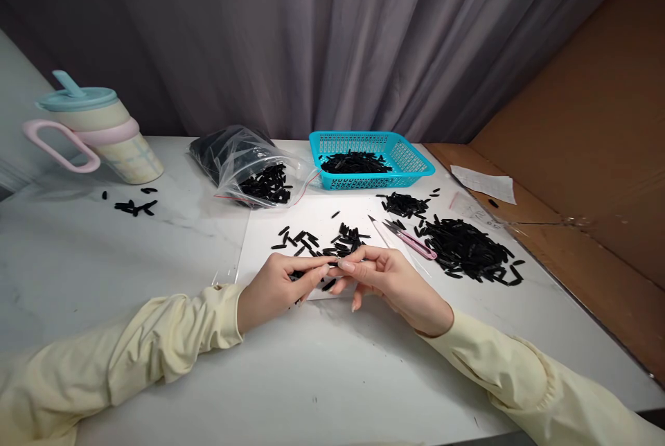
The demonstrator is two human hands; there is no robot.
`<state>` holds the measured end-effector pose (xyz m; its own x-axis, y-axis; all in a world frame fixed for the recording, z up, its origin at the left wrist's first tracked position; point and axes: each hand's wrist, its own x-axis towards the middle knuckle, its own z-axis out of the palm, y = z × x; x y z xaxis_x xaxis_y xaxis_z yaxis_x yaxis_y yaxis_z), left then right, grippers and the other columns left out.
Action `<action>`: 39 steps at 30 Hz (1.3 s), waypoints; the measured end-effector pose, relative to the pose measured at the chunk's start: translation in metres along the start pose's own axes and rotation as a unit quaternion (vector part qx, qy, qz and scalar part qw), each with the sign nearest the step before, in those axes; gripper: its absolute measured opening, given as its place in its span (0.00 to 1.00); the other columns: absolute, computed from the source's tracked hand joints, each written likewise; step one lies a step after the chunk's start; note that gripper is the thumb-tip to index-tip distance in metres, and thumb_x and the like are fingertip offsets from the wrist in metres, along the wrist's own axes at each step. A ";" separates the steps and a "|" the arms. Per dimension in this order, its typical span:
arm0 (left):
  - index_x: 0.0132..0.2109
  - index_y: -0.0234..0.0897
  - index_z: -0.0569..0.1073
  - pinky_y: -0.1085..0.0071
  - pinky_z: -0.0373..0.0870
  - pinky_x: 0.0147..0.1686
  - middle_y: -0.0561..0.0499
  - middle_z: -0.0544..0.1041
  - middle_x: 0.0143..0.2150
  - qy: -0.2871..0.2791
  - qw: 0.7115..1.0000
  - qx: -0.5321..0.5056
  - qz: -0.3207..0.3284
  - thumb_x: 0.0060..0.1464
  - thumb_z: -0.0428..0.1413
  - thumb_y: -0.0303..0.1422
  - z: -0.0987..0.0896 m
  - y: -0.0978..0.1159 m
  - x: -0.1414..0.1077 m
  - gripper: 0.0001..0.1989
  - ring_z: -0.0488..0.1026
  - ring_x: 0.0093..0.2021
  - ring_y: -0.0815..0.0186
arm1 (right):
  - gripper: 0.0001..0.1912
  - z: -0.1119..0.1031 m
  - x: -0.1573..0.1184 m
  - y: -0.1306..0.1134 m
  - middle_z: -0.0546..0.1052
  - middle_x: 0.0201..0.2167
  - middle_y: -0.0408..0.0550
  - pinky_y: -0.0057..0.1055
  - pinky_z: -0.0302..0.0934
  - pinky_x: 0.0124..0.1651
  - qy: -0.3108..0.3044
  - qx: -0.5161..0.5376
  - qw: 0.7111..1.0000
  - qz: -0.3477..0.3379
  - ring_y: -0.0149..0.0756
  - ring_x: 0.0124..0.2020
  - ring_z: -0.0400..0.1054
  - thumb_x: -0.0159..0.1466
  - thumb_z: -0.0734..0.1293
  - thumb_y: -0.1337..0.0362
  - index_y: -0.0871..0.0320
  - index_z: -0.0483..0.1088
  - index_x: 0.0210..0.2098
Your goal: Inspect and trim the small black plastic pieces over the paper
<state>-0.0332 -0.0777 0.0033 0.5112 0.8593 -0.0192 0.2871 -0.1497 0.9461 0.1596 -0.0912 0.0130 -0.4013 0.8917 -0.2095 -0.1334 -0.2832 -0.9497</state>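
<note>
My left hand (288, 283) and my right hand (382, 280) meet over a white sheet (260, 224). Thumbs and forefingers of both pinch one small black elongated piece (334, 264), mostly covered by the fingertips. Its exact kind I cannot make out. Loose black pieces (306, 238) of the same sort lie on the sheet just beyond and beneath the hands. To the right of the sheet rest pink-handled thread snips (413, 239), beside a slim pointed tool (382, 230) that looks like tweezers.
A large heap of black pieces (467, 248) and a smaller pile (405, 205) sit on the right. Behind stand a blue basket (371, 181) and an opened zip bag (233, 162), both holding black pieces. At far left is a tumbler (104, 127). Cardboard (587, 141) borders the right.
</note>
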 end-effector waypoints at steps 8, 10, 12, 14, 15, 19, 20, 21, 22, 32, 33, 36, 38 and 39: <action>0.49 0.32 0.75 0.76 0.53 0.18 0.59 0.59 0.15 -0.001 1.000 0.006 -0.005 0.57 0.48 0.35 -0.001 -0.001 0.001 0.18 0.52 0.17 0.74 | 0.14 0.002 -0.001 -0.002 0.78 0.34 0.53 0.26 0.68 0.25 0.007 0.000 1.000 -0.001 0.39 0.35 0.74 0.53 0.72 0.60 0.62 0.70 0.35; 0.48 0.33 0.76 0.76 0.53 0.18 0.59 0.59 0.15 -0.002 1.000 0.005 -0.001 0.57 0.49 0.35 -0.001 -0.002 0.001 0.17 0.53 0.17 0.74 | 0.14 0.002 -0.001 -0.003 0.78 0.35 0.54 0.27 0.68 0.25 0.008 0.000 1.000 0.002 0.39 0.35 0.74 0.53 0.72 0.60 0.63 0.70 0.35; 0.47 0.33 0.76 0.76 0.54 0.19 0.58 0.59 0.15 -0.002 1.000 0.003 0.002 0.57 0.48 0.35 -0.001 -0.002 0.001 0.17 0.53 0.17 0.74 | 0.14 0.002 -0.001 -0.002 0.77 0.35 0.54 0.27 0.68 0.25 0.007 0.000 1.000 0.001 0.39 0.34 0.73 0.54 0.71 0.60 0.63 0.70 0.35; 0.47 0.33 0.76 0.76 0.54 0.19 0.58 0.60 0.15 -0.003 1.000 0.002 0.002 0.57 0.48 0.35 0.000 -0.002 0.000 0.17 0.53 0.17 0.74 | 0.14 0.002 -0.001 0.000 0.77 0.34 0.54 0.26 0.68 0.25 0.006 -0.006 1.000 0.001 0.38 0.34 0.73 0.54 0.71 0.59 0.63 0.70 0.35; 0.47 0.33 0.76 0.75 0.54 0.19 0.58 0.60 0.15 -0.003 1.000 0.000 0.000 0.57 0.48 0.35 0.000 -0.001 0.000 0.17 0.54 0.17 0.74 | 0.14 0.002 -0.001 0.001 0.77 0.34 0.54 0.26 0.68 0.25 0.005 -0.010 1.000 -0.001 0.38 0.34 0.73 0.55 0.70 0.59 0.63 0.70 0.35; 0.47 0.33 0.76 0.75 0.55 0.21 0.58 0.60 0.15 0.001 1.000 -0.024 -0.012 0.56 0.49 0.36 0.000 0.001 0.002 0.17 0.55 0.18 0.73 | 0.13 0.001 -0.003 -0.005 0.77 0.33 0.53 0.27 0.68 0.26 0.014 -0.050 0.998 -0.029 0.38 0.34 0.74 0.57 0.68 0.58 0.63 0.71 0.34; 0.47 0.32 0.76 0.75 0.55 0.21 0.58 0.59 0.15 0.005 0.999 -0.042 -0.021 0.56 0.49 0.36 -0.001 0.001 0.004 0.18 0.55 0.18 0.74 | 0.13 -0.003 -0.001 -0.010 0.77 0.32 0.54 0.28 0.69 0.26 0.025 -0.072 0.996 -0.044 0.39 0.33 0.74 0.58 0.68 0.58 0.63 0.71 0.33; 0.47 0.31 0.75 0.75 0.54 0.20 0.59 0.59 0.15 0.008 0.997 -0.067 -0.036 0.56 0.49 0.37 -0.002 0.001 0.005 0.18 0.55 0.18 0.74 | 0.12 -0.008 0.002 -0.018 0.77 0.32 0.54 0.29 0.69 0.26 0.041 -0.102 0.992 -0.066 0.39 0.33 0.74 0.58 0.68 0.58 0.62 0.72 0.33; 0.48 0.30 0.75 0.76 0.52 0.18 0.59 0.59 0.15 0.009 0.993 -0.099 -0.056 0.56 0.49 0.38 -0.003 0.002 0.007 0.20 0.54 0.17 0.74 | 0.12 -0.016 0.008 -0.027 0.77 0.32 0.54 0.29 0.69 0.26 0.062 -0.140 0.984 -0.095 0.40 0.33 0.74 0.58 0.68 0.58 0.62 0.72 0.33; 0.39 0.28 0.75 0.77 0.40 0.12 0.58 0.57 0.13 -0.006 0.944 -0.304 -0.130 0.57 0.45 0.41 -0.014 -0.002 0.020 0.21 0.47 0.12 0.76 | 0.10 -0.059 0.084 -0.098 0.77 0.38 0.54 0.44 0.60 0.49 0.215 -0.573 0.756 -0.234 0.49 0.44 0.70 0.57 0.65 0.74 0.61 0.72 0.38; 0.38 0.28 0.75 0.77 0.40 0.12 0.58 0.58 0.13 -0.009 0.941 -0.310 -0.133 0.57 0.44 0.41 -0.014 -0.002 0.020 0.21 0.47 0.12 0.76 | 0.07 -0.045 0.077 -0.094 0.77 0.38 0.51 0.40 0.61 0.48 0.187 -0.581 0.755 -0.242 0.46 0.42 0.70 0.58 0.65 0.72 0.59 0.73 0.36; 0.31 0.30 0.72 0.77 0.42 0.12 0.57 0.59 0.13 0.008 0.937 -0.322 -0.135 0.57 0.44 0.43 -0.013 -0.004 0.021 0.21 0.49 0.12 0.75 | 0.06 0.001 0.049 -0.070 0.77 0.34 0.48 0.33 0.63 0.39 -0.013 -0.588 0.760 -0.276 0.39 0.35 0.71 0.62 0.64 0.64 0.57 0.72 0.36; 0.24 0.33 0.67 0.77 0.43 0.12 0.57 0.59 0.13 0.032 0.937 -0.324 -0.129 0.56 0.45 0.45 -0.011 -0.005 0.021 0.22 0.50 0.13 0.75 | 0.06 0.024 0.039 -0.052 0.76 0.34 0.50 0.33 0.62 0.39 -0.089 -0.575 0.757 -0.298 0.39 0.36 0.69 0.62 0.63 0.68 0.58 0.71 0.38; 0.23 0.34 0.65 0.77 0.43 0.13 0.57 0.58 0.13 0.040 0.938 -0.321 -0.125 0.56 0.45 0.46 -0.011 -0.005 0.021 0.22 0.51 0.13 0.75 | 0.08 0.032 0.038 -0.044 0.75 0.36 0.51 0.33 0.62 0.40 -0.110 -0.563 0.761 -0.303 0.39 0.38 0.68 0.62 0.63 0.70 0.58 0.70 0.40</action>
<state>-0.0325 -0.0539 0.0019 0.4228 0.8664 -0.2656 -0.1700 0.3637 0.9159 0.1217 -0.0561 0.0544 -0.7335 0.6223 0.2733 0.4569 0.7492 -0.4796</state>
